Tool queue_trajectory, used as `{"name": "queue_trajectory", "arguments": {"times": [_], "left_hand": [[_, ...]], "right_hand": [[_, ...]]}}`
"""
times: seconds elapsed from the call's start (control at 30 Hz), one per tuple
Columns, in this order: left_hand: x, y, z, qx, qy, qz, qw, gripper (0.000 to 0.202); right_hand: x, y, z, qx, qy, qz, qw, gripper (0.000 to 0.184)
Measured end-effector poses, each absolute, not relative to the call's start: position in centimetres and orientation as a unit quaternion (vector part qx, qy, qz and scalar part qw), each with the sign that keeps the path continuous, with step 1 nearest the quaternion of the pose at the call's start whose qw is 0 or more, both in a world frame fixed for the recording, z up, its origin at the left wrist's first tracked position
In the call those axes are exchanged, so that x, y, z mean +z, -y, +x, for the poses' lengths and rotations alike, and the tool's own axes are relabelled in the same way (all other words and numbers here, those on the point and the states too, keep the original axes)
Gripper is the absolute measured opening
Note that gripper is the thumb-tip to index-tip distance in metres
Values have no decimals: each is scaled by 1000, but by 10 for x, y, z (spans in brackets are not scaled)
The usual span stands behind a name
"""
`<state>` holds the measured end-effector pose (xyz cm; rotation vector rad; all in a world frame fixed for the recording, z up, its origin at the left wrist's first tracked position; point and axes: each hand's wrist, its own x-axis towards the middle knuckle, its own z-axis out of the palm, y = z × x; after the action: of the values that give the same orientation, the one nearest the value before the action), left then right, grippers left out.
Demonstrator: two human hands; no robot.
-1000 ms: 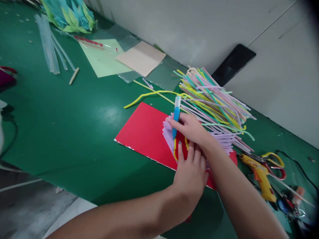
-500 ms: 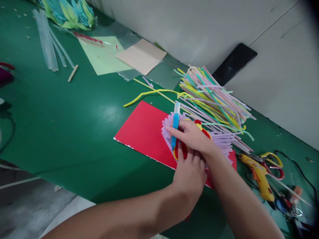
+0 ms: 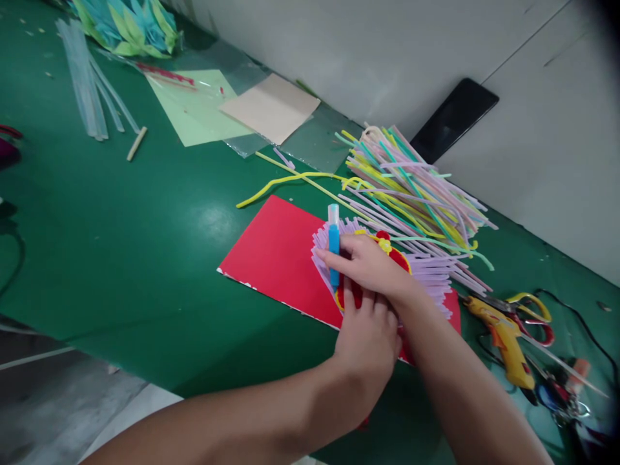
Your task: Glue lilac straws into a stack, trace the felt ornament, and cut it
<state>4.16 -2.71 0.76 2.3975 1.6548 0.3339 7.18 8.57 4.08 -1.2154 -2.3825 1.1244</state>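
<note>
My right hand (image 3: pixel 371 265) grips a blue pen-shaped tool (image 3: pixel 334 252), which stands almost upright with its clear end up. Its lower end meets the edge of a red and yellow fuzzy shape (image 3: pixel 400 258), partly hidden under both hands. Around that shape fans a layer of lilac pipe cleaner pieces (image 3: pixel 433 281), over a red card (image 3: pixel 271 248). My left hand (image 3: pixel 368 332) reaches in below the right one, fingers stretched out and pressing on the fuzzy shape. Its fingertips are partly covered by the right hand.
A bundle of coloured pipe cleaners (image 3: pixel 411 187) lies beyond the card, with a black phone (image 3: pixel 455 119) behind it against the wall. At right are a yellow glue gun (image 3: pixel 504 339) and scissors (image 3: pixel 533 310). Clear glue sticks (image 3: pixel 84 84) and paper sheets (image 3: pixel 271 108) lie at far left.
The blue pen-shaped tool has shifted slightly left and tipped more upright in my right hand. My left hand stays pressed on the fuzzy shape. The whole view has shifted slightly.
</note>
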Motion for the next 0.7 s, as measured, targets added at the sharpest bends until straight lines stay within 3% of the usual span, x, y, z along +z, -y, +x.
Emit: {"name": "queue_trajectory", "arguments": {"times": [0.13,0.3,0.53,0.7], "left_hand": [[8,28,41,122,-561,813,99,47],[7,28,42,128,-562,811,99,45],[7,27,42,151,-572,801,96,50],[-2,29,46,162,-557,806,114,46]], "right_hand": [[40,-86,73,352,803,-453,164,41],[40,-87,75,369,805,-439,153,43],[46,-94,81,431,709,-473,296,28],[53,-69,79,311,751,-506,287,34]]}}
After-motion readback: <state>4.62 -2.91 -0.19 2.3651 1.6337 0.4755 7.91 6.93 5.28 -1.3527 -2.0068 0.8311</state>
